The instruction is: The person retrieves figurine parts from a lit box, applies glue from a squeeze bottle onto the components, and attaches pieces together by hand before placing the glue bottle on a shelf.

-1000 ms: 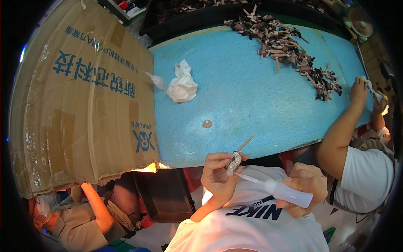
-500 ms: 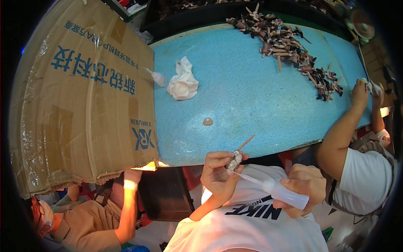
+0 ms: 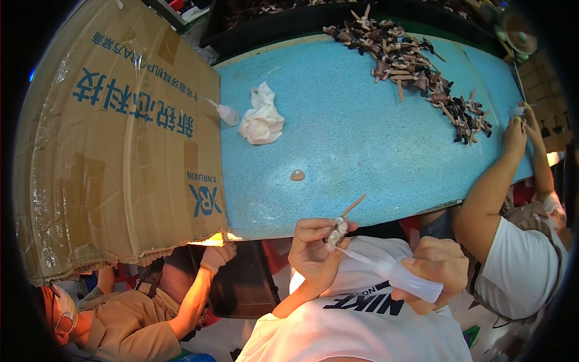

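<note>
Even, bright light under a strong fisheye bend

The blue table [image 3: 362,139] is lit evenly from above, and only soft, short shadows are cast beside the white cloth [image 3: 261,123]. A glowing orange-yellow patch is seen under the lower edge of the cardboard sheet [image 3: 120,151], whose taped parts are touched by faint glare. Straight edges are curved toward the rim, the corners are blacked out, and fine detail is softened near the border.

Matt speckled table [image 3: 362,145]; translucent plastic bottle [image 3: 410,280].
</note>
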A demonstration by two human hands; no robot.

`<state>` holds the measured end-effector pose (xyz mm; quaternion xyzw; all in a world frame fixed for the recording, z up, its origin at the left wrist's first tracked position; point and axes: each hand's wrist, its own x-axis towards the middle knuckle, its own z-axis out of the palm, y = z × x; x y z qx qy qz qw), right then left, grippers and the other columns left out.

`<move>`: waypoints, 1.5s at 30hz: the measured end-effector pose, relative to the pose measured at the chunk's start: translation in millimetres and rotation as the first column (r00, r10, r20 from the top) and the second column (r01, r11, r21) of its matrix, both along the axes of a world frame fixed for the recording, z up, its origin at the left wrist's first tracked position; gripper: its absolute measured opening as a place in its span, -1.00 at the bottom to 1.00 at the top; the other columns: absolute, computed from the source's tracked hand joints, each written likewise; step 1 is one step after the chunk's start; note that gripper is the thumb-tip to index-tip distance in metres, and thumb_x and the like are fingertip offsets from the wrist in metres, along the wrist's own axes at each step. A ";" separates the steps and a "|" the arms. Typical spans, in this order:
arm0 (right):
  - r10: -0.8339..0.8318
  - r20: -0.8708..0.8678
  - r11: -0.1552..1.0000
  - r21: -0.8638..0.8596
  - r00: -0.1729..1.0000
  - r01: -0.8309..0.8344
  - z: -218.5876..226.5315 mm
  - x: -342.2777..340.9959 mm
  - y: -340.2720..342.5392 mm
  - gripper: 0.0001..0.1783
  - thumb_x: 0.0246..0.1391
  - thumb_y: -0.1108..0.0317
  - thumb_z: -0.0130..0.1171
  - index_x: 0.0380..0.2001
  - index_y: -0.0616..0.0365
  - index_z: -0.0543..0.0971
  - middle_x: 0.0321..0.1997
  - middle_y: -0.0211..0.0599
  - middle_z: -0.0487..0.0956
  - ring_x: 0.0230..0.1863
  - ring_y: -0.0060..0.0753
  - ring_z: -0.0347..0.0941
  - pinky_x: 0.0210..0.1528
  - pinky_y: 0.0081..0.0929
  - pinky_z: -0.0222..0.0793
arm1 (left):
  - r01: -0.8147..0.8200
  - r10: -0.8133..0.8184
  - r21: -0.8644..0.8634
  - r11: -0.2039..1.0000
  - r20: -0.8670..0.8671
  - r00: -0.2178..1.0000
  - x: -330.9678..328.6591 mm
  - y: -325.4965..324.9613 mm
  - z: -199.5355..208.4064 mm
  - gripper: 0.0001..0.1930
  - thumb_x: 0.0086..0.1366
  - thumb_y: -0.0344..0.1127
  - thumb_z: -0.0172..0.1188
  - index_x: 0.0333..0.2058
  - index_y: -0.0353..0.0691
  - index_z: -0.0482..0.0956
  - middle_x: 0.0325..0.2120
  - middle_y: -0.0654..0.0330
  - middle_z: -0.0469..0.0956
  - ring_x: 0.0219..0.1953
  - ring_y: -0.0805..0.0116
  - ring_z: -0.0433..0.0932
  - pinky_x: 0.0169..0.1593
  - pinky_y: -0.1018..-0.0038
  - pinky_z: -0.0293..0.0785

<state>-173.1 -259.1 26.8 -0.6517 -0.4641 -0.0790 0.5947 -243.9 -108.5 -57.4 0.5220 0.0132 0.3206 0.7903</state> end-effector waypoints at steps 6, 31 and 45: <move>-0.014 0.014 0.999 0.038 1.000 0.014 -0.3 1.5 -0.6 -0.55 -0.46 0.39 0.45 -0.43 0.34 0.48 -0.77 -0.36 0.38 -0.80 -0.47 0.25 -0.78 -0.61 0.07 | 0.013 -0.013 -0.017 1.000 -0.004 1.000 -1.0 -1.2 0.4 -0.71 0.03 -0.71 0.09 -0.26 -0.32 0.31 -0.23 0.03 0.33 -0.18 0.11 0.49 -0.11 0.20 0.50; -0.158 0.020 0.987 -0.015 0.987 0.158 2.4 -1.0 -2.1 -0.58 -0.40 0.32 0.44 -0.46 0.30 0.48 -0.77 -0.39 0.38 -0.82 -0.51 0.21 -0.79 -0.63 0.02 | -0.082 0.081 0.000 0.997 -0.132 0.988 1.3 -5.0 6.6 -0.74 0.00 -0.57 0.18 -0.38 -0.24 0.28 -0.34 0.12 0.34 -0.40 0.16 0.54 -0.24 0.19 0.55; -0.155 0.045 0.988 0.022 0.987 0.154 -0.5 -1.1 -0.3 -0.57 -0.40 0.32 0.44 -0.47 0.32 0.47 -0.78 -0.37 0.37 -0.83 -0.50 0.20 -0.79 -0.64 0.00 | -0.085 0.080 -0.036 0.996 -0.133 0.988 -0.2 -5.3 8.8 -0.75 0.00 -0.57 0.18 -0.39 -0.26 0.28 -0.34 0.11 0.35 -0.40 0.17 0.54 -0.21 0.21 0.55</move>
